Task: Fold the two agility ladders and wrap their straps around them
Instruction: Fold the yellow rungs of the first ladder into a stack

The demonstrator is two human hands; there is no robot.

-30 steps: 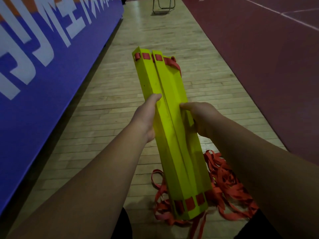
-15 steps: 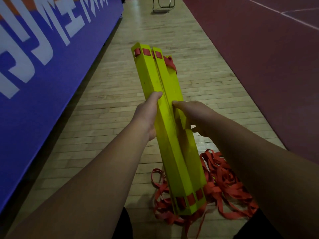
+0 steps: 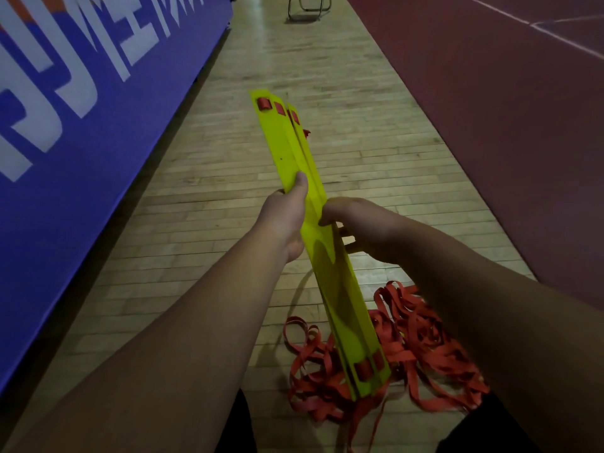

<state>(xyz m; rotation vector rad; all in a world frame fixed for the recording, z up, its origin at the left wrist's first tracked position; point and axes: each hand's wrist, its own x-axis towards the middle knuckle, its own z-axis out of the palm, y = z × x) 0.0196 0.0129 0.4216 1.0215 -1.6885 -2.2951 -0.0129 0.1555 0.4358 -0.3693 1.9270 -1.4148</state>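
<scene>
Yellow rung stack (image 3: 330, 256) in both hands, straps (image 3: 425, 348) on floor (image 3: 202, 256).

Blue side board (image 3: 157, 103), left of the wooden floor: large white characters (image 3: 29, 135) run along its face. They are viewed obliquely and cut off by the picture edge, so the strokes are distinct but no word, brand or number can be read with certainty. No other legible marking noted.

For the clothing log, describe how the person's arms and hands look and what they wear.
The left hand and right hand are bare: no gloves, rings, watch or bands show. The left forearm and right forearm are uncovered to the frame's edge; no sleeve is in view.
</scene>
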